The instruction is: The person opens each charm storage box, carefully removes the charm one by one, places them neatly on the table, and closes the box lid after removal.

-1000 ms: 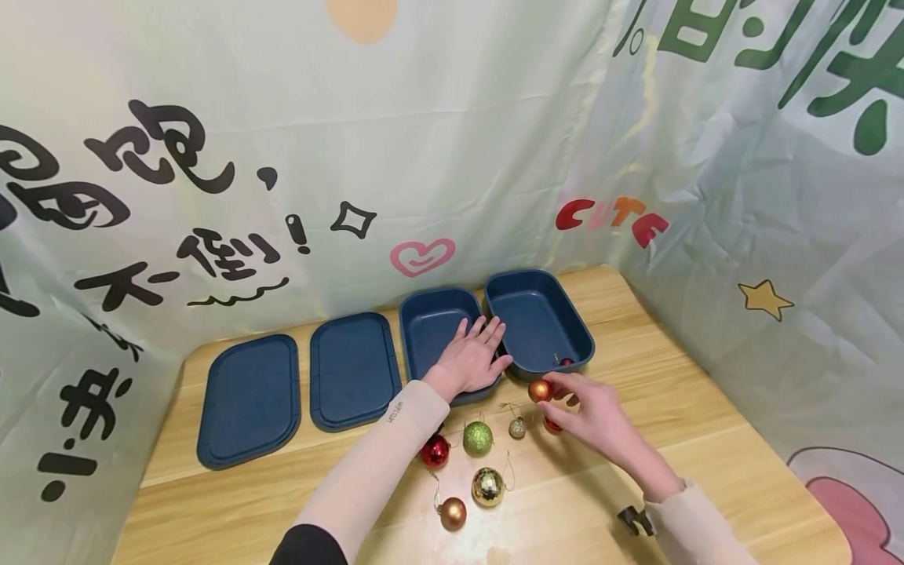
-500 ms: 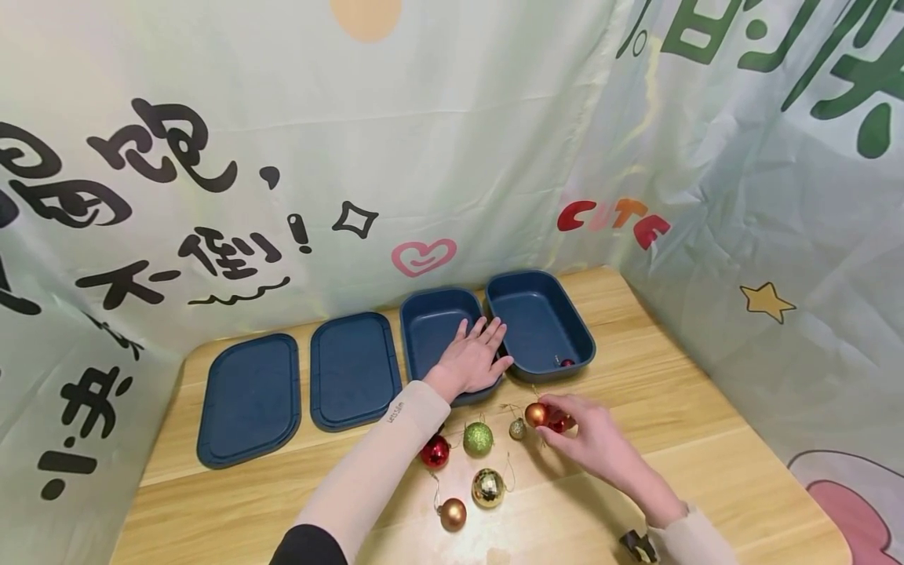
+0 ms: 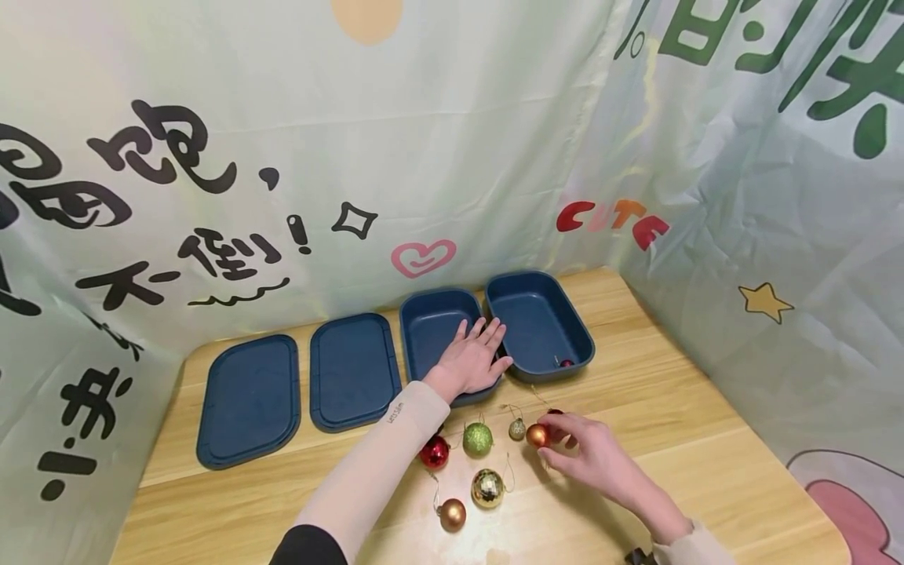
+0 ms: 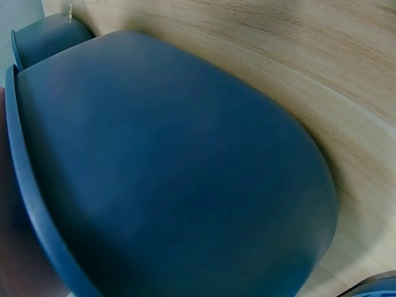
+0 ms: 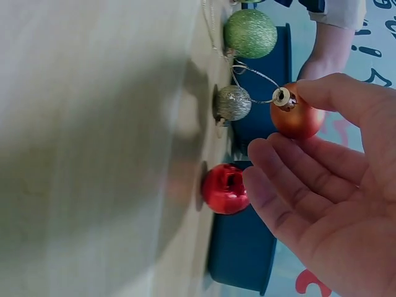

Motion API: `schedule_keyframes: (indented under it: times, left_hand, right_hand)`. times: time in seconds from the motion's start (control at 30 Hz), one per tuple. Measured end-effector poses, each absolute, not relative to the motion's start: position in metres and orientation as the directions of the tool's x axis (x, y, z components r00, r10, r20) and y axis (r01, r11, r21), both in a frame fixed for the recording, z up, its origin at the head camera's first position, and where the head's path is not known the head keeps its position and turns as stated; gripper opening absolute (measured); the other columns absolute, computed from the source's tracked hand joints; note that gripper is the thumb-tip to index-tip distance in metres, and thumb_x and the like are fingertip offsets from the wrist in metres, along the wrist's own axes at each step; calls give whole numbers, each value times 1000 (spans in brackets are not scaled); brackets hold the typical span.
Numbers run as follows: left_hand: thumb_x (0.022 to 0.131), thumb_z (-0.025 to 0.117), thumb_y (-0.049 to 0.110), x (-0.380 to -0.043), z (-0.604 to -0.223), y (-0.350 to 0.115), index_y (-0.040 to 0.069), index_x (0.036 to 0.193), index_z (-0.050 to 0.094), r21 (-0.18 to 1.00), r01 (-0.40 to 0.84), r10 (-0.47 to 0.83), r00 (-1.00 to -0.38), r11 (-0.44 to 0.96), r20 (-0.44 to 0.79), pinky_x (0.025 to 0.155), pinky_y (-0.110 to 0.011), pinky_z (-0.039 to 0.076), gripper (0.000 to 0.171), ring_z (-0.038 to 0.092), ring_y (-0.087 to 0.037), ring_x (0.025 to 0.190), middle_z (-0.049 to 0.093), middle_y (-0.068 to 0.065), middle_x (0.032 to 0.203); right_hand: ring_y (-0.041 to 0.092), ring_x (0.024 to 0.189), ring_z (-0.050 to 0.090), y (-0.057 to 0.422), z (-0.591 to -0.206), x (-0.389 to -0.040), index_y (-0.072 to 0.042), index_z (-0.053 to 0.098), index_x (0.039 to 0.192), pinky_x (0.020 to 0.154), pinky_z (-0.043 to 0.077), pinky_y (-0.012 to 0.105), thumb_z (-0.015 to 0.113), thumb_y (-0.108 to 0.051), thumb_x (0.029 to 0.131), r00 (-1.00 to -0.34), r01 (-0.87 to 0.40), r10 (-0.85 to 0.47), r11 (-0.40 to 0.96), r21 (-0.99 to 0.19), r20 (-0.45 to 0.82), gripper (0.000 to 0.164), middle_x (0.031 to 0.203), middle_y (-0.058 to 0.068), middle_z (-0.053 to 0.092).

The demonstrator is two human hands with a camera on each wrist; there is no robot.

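Note:
My right hand (image 3: 589, 451) pinches an orange Christmas ball (image 3: 537, 435) between thumb and fingers, beside a small glittery silver-gold ball (image 3: 517, 429). In the right wrist view the ball appears slightly above the table, its cap and string showing. A shiny red ball (image 5: 224, 189) lies near those fingertips, mostly hidden by the hand in the head view. My left hand (image 3: 472, 361), fingers straight and spread, lies over the near right rim of a blue box (image 3: 417, 345). Right of it stands a second blue box (image 3: 588, 345) with a small dark red ball (image 3: 566, 363) inside.
Two flat blue lids (image 3: 249, 400) lie at the left. Near the left sleeve are a red ball (image 3: 434, 452), a green glitter ball (image 3: 478, 439), a gold faceted ball (image 3: 488, 488) and a copper ball (image 3: 452, 514). A printed curtain (image 3: 452, 157) hangs behind the table.
The right hand has carried the orange Christmas ball away from the right box's near edge, toward the front of the table. The left hand has stayed where it was.

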State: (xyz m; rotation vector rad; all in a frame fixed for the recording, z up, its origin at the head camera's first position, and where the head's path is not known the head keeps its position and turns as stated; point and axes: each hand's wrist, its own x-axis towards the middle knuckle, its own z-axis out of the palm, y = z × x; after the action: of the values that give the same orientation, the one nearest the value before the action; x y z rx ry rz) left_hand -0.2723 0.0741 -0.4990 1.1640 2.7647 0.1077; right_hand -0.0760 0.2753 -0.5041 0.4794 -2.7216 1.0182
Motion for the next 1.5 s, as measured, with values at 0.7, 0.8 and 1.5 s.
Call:
schedule_keyframes:
  times: [0.7, 0.8, 1.5]
  left_hand:
    - [113, 22, 57, -272, -499, 74, 14, 171, 18, 112, 706, 715, -691, 700, -111, 135, -52, 8, 72, 13, -28, 166, 14, -5, 179]
    - [113, 22, 57, -272, -499, 74, 15, 171, 18, 115, 705, 714, -691, 700, -110, 135, -52, 8, 72, 12, -28, 166, 14, -5, 179]
    - [113, 23, 57, -271, -498, 74, 17, 171, 15, 105, 699, 707, -698, 707, -112, 135, -52, 8, 71, 12, -27, 166, 13, -4, 179]
  right_hand:
    - [-4, 72, 59, 279, -523, -69, 2, 74, 117, 60, 54, 21, 86, -13, 84, -938, -335, -300, 673, -659, 171, 37, 88, -3, 72]
    - [-4, 73, 60, 279, -524, -69, -1, 74, 115, 61, 55, 22, 86, -13, 84, -938, -337, -302, 673, -659, 170, 35, 88, -4, 72]
    - [1, 77, 58, 280, -525, -69, -10, 76, 113, 64, 52, 23, 88, -16, 82, -943, -318, -301, 694, -646, 141, 34, 90, -9, 68]
